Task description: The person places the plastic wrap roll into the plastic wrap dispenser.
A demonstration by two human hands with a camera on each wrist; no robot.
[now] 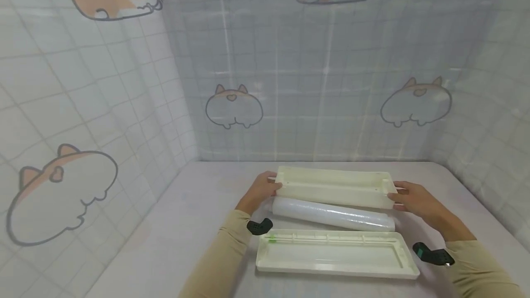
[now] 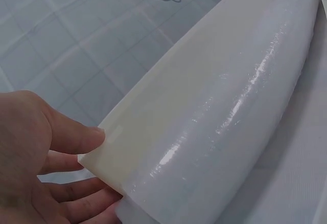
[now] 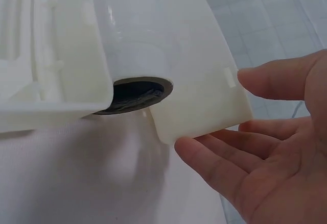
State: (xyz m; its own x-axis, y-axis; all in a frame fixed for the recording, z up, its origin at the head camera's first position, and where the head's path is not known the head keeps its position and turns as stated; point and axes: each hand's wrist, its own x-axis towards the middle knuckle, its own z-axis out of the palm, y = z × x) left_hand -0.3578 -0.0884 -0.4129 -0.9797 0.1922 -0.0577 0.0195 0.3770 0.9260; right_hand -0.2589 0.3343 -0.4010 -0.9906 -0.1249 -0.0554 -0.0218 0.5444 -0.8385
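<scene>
A long cream box [image 1: 335, 187] is held at both ends behind a roll of clear film [image 1: 333, 214]. My left hand [image 1: 262, 191] grips its left end, thumb on the near edge and fingers beneath, as the left wrist view shows at the box's corner [image 2: 127, 152]. At the right end my right hand [image 1: 418, 202] pinches the box; in the right wrist view the thumb lies on its side wall [image 3: 214, 101] and the fingers at its end. The roll's dark hollow core [image 3: 138, 95] shows there too.
Nearest me lies a shallow cream lid-like tray [image 1: 337, 272] with a ribbed rail and a small green piece [image 1: 272, 239] at its left. A pale patterned curtain [image 1: 310, 59] hangs behind and at both sides of the table [image 1: 165, 243].
</scene>
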